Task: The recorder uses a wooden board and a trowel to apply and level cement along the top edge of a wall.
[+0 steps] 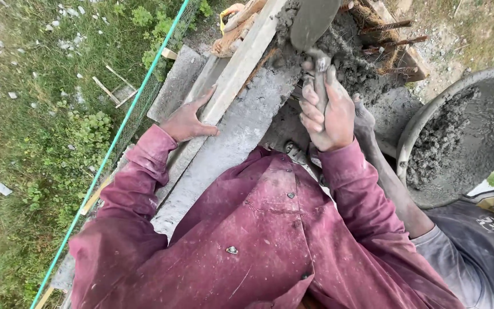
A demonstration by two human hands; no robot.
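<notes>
My right hand (328, 114) is closed around the handle of a trowel (313, 23), whose grey blade lies in wet mortar (354, 63) at the top of a wall. My left hand (187, 121) rests flat with fingers spread against a long wooden board (246, 57) that runs along the concrete wall top (224, 149). Both of my sleeves are dusty maroon.
A co-worker's arm (387, 183) reaches up at the right beside a round pan of wet mortar (458, 137). Rusty rebar ends (393, 34) stick out near the mortar. A green string (127, 126) runs diagonally. Grass with scattered stones lies far below on the left.
</notes>
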